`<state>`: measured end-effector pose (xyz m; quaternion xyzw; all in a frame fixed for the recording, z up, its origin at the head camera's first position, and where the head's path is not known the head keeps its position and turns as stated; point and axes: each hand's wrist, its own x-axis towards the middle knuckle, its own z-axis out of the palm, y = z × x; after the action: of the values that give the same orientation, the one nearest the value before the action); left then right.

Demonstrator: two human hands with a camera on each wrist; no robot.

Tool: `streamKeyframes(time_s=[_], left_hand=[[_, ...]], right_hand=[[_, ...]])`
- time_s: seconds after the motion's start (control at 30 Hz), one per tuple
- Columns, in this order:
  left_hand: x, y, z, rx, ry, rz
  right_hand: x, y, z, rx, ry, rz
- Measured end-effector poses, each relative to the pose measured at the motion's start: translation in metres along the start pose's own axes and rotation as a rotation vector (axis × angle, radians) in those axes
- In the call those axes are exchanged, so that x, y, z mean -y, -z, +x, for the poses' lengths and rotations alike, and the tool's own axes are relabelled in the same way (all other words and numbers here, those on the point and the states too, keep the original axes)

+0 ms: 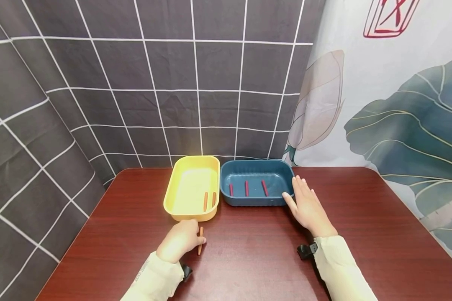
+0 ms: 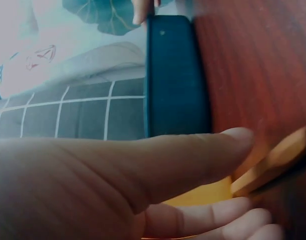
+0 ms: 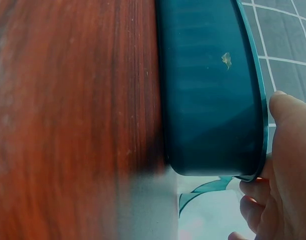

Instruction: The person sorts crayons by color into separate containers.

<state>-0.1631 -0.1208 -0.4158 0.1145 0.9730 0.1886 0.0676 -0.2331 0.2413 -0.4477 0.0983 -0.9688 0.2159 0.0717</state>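
In the head view, my left hand [image 1: 181, 240] is low over the table just in front of the yellow bin [image 1: 167, 202]. Its thumb overlaps a short orange stick [image 1: 200, 246] there. The left wrist view shows the stick [image 2: 275, 160] lying just beyond a gap between the thumb and fingers. My right hand [image 1: 305, 205] rests at the right end of the blue bin [image 1: 258, 201], fingers straight along its side and thumb at the front rim. Two more orange sticks [image 1: 205, 202] lie in the yellow bin; three dark red sticks [image 1: 246, 188] lie in the blue one.
Both bins stand side by side near the back edge of the reddish-brown table [image 1: 248, 259]. Behind it hangs a dark grey cloth [image 1: 173, 67] with white grid lines. A white cloth with a leaf print [image 1: 407, 125] hangs at the right.
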Motion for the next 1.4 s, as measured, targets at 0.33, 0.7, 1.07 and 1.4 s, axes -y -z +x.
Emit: streamKeyframes(time_s=[0.33, 0.7, 1.07, 1.4], left_hand=[[0.002, -0.01, 0.006, -0.063, -0.058, 0.063], [0.002, -0.013, 0.006, -0.134, -0.116, 0.05], [0.004, -0.005, 0.006, -0.05, -0.21, -0.178], [0.004, 0.004, 0.01, 0.023, -0.203, -0.376]], right_hand=[[0.001, -0.001, 0.001, -0.018, 0.013, 0.002], [0.001, 0.0, 0.001, -0.012, 0.01, 0.003], [0.003, 0.001, 0.0, -0.013, 0.015, 0.004], [0.003, 0.001, -0.001, -0.009, 0.013, 0.008]])
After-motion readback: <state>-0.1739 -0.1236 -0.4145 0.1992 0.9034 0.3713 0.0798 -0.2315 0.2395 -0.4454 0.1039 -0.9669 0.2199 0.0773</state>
